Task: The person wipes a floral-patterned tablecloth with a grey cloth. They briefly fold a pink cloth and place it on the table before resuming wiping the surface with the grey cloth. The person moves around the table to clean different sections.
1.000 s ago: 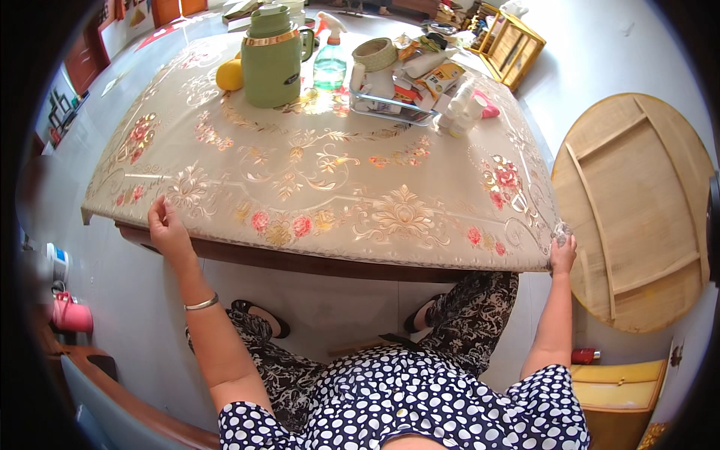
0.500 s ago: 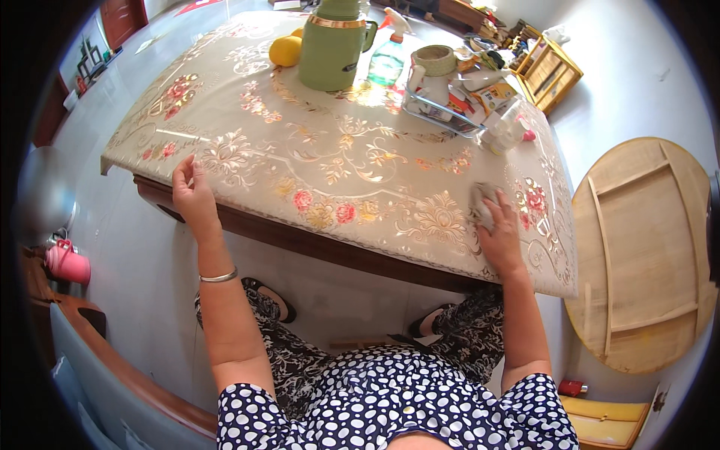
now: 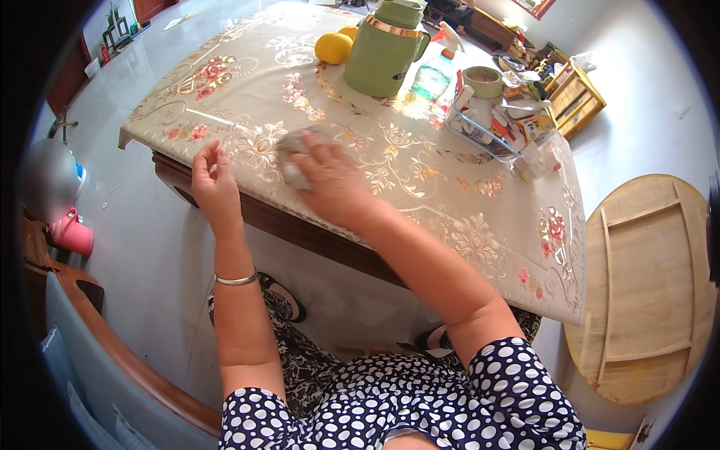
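My right hand [image 3: 336, 178] presses a crumpled grey-beige cloth [image 3: 287, 159] onto the flowered tablecloth [image 3: 420, 214], left of the table's middle. Motion blurs its fingers a little; they lie over the cloth. At the table's near left edge I hold up my left hand [image 3: 215, 178], its fingers loosely bent and nothing visible in them. A silver bracelet [image 3: 235, 280] circles that wrist. Beyond the right hand stands a green thermos jug [image 3: 381, 56], with yellow fruit [image 3: 334, 48] beside it on the left.
Right of the jug are a spray bottle [image 3: 435, 73], a wire basket [image 3: 480, 137] full of small packages, a woven roll-shaped container [image 3: 482, 81] and a clear container [image 3: 537, 163]. A round wooden board [image 3: 641, 292] leans at the right. A pink bucket [image 3: 72, 234] stands far left.
My right hand has swept the cloth leftward across the table, from the right side to near my left hand. The left hand stays by the edge. The view has shifted slightly.
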The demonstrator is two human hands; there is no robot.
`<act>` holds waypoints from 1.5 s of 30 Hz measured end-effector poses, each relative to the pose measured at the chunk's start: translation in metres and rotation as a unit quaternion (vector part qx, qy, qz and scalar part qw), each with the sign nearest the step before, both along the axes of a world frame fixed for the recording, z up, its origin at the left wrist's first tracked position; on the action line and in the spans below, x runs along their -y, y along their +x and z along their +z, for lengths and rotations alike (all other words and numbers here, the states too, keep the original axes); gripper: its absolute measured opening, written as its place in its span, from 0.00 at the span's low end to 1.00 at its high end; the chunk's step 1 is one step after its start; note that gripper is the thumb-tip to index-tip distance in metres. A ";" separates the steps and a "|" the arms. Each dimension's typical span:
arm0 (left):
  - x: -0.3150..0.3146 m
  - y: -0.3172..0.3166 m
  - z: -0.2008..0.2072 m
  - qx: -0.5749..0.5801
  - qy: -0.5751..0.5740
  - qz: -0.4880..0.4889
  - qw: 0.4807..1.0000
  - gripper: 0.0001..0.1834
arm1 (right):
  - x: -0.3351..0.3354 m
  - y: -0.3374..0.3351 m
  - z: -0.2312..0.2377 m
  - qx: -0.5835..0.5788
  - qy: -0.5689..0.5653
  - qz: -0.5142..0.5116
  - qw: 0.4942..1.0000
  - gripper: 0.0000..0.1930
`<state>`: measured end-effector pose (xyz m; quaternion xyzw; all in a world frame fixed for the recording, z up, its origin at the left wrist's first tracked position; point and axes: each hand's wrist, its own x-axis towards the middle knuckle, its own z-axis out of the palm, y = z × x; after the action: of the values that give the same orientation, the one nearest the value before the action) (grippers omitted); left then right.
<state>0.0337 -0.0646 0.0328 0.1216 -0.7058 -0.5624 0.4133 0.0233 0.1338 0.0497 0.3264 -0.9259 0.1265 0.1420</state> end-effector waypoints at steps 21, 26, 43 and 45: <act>-0.002 -0.011 -0.013 0.000 -0.030 -0.003 1.000 0.12 | -0.203 -0.005 -0.005 -0.050 -0.044 -0.188 0.980 0.23; -0.002 -0.010 -0.017 0.009 -0.049 -0.005 0.999 0.12 | -0.329 0.070 -0.002 -0.035 -0.046 -0.336 0.940 0.20; 0.003 0.003 -0.019 0.004 -0.073 0.007 0.997 0.12 | -0.559 0.258 -0.031 -0.029 0.031 -0.609 0.792 0.23; 0.005 0.007 -0.017 0.004 -0.070 0.014 0.997 0.12 | -0.485 0.239 -0.015 -0.028 0.019 -0.525 0.851 0.22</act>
<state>0.0403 -0.0698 0.0160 0.1041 -0.7430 -0.5057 0.4259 0.2626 0.6191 0.0351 -0.2017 -0.9573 0.0060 0.2071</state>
